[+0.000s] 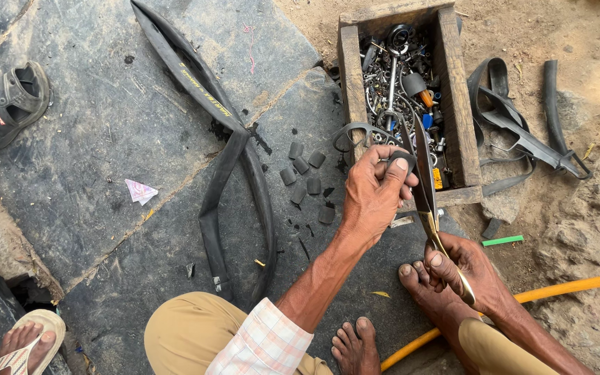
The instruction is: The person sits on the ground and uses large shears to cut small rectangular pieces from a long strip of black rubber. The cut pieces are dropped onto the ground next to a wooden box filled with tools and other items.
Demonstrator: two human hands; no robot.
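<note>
My left hand (373, 191) pinches a small dark rubber patch (398, 158) between thumb and fingers, held against the blades of large scissors (421, 177). My right hand (470, 267) grips the brass-coloured scissor handles low down, above my bare foot (421, 281). Several cut rubber patches (305, 179) lie on the stone slab just left of my left hand. A black inner tube (234, 149) lies looped across the slab further left.
A wooden box (453, 90) full of metal tools and parts stands beyond my hands. Black rubber strips (522, 135) lie on the dirt at right. An orange hose (578, 285) runs along the lower right. Sandals (8, 104) lie at left; another person's sandalled foot (26, 344) shows at bottom left.
</note>
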